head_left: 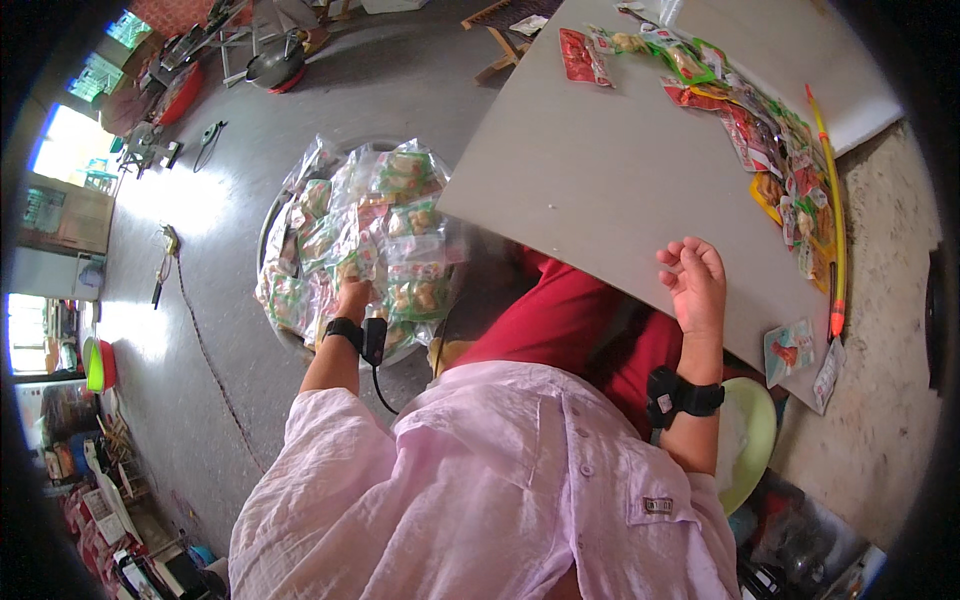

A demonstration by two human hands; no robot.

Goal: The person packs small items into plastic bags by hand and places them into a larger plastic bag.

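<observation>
My left hand (354, 291) reaches down onto a pile of clear plastic packs (405, 217) with green-edged food pouches inside; the pile fills a large round basin (264, 259) left of the table. Its fingers are partly hidden among the packs, so whether they grip one cannot be told. My right hand (691, 281) is raised over the near edge of the grey table (592, 165), fingers curled and slightly apart, with nothing in it. A small light-blue pouch (789, 351) and a narrow silvery packet (829, 377) lie at the table's right corner.
Red, green and yellow food pouches (750, 135) lie along the table's far right side, beside a yellow rod (831, 187) with orange ends. A pale green basin (756, 442) is by my right elbow. A cord (202, 337) crosses the floor at left; a wok (276, 69) stands farther off.
</observation>
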